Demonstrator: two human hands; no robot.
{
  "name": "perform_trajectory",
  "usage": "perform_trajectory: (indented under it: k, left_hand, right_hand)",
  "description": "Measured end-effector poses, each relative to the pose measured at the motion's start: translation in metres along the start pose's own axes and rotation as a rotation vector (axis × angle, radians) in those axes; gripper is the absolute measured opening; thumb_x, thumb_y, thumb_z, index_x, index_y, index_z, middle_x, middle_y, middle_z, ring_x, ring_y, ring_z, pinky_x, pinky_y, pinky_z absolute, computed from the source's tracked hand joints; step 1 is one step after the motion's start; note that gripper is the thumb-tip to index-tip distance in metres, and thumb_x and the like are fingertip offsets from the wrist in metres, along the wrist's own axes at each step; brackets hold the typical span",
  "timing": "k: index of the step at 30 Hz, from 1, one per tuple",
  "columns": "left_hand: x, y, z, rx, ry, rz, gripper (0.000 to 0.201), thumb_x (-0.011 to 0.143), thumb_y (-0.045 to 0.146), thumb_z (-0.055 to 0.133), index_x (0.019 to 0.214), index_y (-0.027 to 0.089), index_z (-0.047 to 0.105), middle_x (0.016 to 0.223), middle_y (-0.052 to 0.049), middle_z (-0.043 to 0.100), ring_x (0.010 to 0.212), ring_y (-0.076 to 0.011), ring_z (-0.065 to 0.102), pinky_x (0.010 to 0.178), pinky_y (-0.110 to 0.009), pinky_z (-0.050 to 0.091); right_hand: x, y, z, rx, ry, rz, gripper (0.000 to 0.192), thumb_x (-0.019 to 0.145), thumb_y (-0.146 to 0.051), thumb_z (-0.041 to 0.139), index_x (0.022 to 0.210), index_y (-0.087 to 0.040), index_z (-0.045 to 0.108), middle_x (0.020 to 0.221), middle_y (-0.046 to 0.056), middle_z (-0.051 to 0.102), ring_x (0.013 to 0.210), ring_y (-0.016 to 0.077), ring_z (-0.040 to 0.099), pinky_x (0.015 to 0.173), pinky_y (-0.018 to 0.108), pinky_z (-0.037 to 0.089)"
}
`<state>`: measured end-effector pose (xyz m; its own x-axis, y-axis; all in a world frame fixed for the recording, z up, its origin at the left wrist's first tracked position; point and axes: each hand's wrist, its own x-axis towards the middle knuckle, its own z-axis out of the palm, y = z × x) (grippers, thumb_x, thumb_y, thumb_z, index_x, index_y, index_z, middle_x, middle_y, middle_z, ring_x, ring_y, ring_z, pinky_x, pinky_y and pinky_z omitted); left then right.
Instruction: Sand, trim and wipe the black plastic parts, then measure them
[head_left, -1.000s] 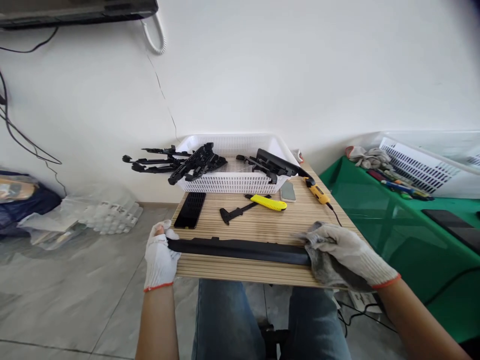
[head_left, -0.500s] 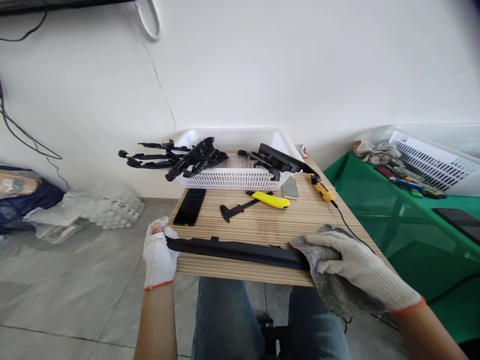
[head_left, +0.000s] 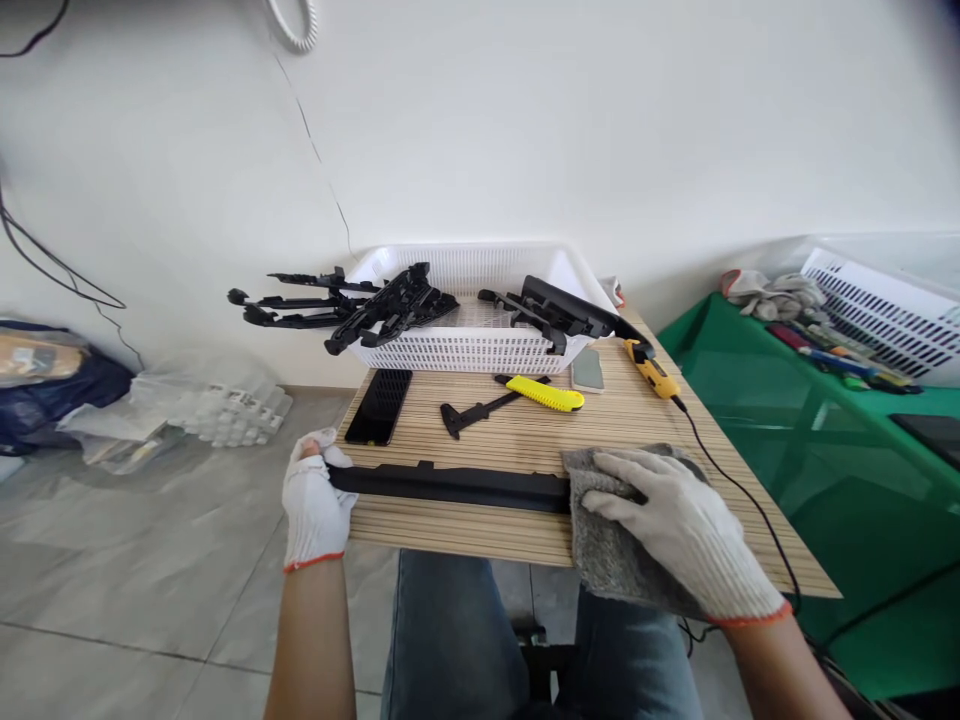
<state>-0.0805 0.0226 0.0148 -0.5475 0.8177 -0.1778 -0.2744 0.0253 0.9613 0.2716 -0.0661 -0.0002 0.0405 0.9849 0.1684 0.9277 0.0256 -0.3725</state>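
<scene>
- Left hand (head_left: 315, 503) has its gloved fingers curled tight around the black strip's (head_left: 450, 485) near end.
- Right hand (head_left: 675, 525) presses a grey cloth (head_left: 600, 560), fingers spread flat, over the strip's other end.

Both gloved hands are being held forward, forearms bare. The left hand (head_left: 315, 505) is being kept curled shut in a grip; the right hand (head_left: 679, 525) is being pressed flat, fingers spread.
</scene>
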Motion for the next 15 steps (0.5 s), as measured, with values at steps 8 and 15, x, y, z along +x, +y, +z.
perform_trajectory:
  k: [8, 15]
  left_hand:
    - [0.004, -0.003, 0.001, -0.047, -0.028, 0.026, 0.016, 0.077, 0.036, 0.062, 0.077, 0.021, 0.056, 0.054, 0.007, 0.047, 0.042, -0.007, 0.039, 0.037, -0.015, 0.031]
    - [0.011, -0.009, -0.003, -0.068, -0.101, 0.003, 0.017, 0.075, 0.036, 0.062, 0.073, 0.022, 0.052, 0.049, 0.008, 0.042, 0.036, -0.0071, 0.031, 0.034, -0.017, 0.023]
  right_hand:
    - [0.016, -0.061, 0.026, -0.048, -0.062, -0.131, 0.043, 0.091, -0.039, 0.063, 0.13, -0.021, 0.066, 0.125, 0.012, 0.07, 0.109, 0.0306, 0.067, 0.092, 0.044, 0.054]
    - [0.038, -0.12, 0.045, 0.044, -0.147, -0.275, 0.039, 0.096, -0.033, 0.055, 0.132, -0.021, 0.064, 0.137, 0.009, 0.063, 0.114, 0.0282, 0.065, 0.094, 0.043, 0.053]
